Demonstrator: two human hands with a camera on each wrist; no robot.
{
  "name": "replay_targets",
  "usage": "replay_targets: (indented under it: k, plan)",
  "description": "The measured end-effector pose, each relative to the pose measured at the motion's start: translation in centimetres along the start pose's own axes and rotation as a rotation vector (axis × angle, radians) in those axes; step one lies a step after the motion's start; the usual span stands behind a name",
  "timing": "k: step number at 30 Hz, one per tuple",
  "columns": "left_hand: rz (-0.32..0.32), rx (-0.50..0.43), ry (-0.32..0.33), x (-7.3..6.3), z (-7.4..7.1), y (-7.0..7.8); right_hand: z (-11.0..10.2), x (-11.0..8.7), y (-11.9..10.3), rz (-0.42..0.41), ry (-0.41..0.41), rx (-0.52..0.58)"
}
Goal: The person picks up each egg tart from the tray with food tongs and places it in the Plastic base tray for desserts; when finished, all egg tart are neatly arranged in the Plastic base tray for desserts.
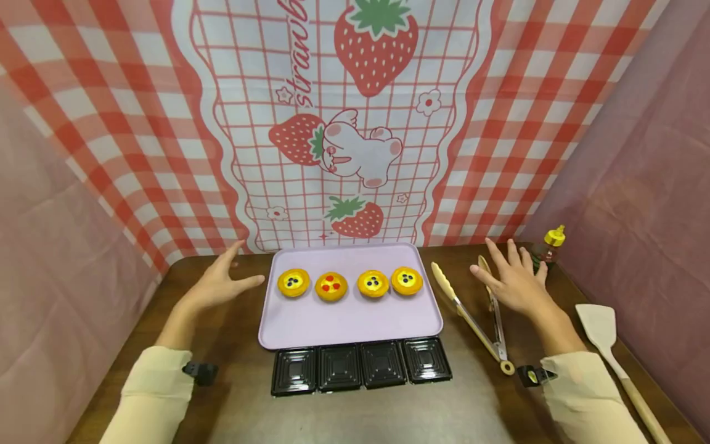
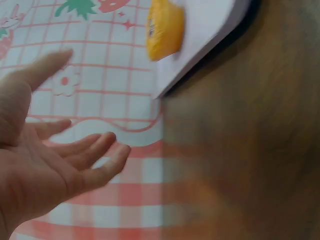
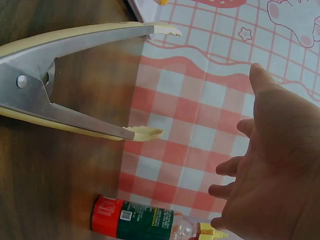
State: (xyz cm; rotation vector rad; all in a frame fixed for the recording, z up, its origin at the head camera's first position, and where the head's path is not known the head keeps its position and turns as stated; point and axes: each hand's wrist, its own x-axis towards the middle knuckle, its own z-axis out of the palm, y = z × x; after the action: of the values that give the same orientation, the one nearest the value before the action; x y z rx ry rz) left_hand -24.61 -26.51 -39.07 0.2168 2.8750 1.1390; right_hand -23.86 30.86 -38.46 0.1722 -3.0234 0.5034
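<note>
My left hand (image 1: 222, 280) hovers left of a lilac tray (image 1: 355, 327), its fingers spread and holding nothing. On the tray sit several egg tarts in a row; one tart (image 1: 331, 287) carries red dots, and another tart (image 1: 293, 282) has dark blue ones. Over to the right, my right hand (image 1: 516, 280) is raised above metal tongs (image 1: 471, 324) with cream tips, fingers apart and nothing in them. The right wrist view shows the tongs (image 3: 75, 85) lying spread on the table, apart from the hand. Below the tray stand several black square plastic containers (image 1: 339, 368) side by side.
A squeeze bottle (image 1: 549, 246) with a yellow cap stands at the back right, partly behind the right hand. A white spatula (image 1: 601, 330) with a wooden handle lies along the right edge. A strawberry-print cloth (image 1: 355, 148) hangs behind the brown table (image 1: 333, 419).
</note>
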Motion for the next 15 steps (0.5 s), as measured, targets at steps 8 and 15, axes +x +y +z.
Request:
replay_targets:
  k: [8,15]
  plan:
    - [-0.201,-0.289,-0.017,0.0,4.2,-2.5,0.6,-0.5,0.0,-0.001,-0.016,0.006]
    - [-0.269,-0.377,0.002,-0.4,6.2,-2.8,0.6,-0.6,0.3,0.006,-0.009,-0.007]
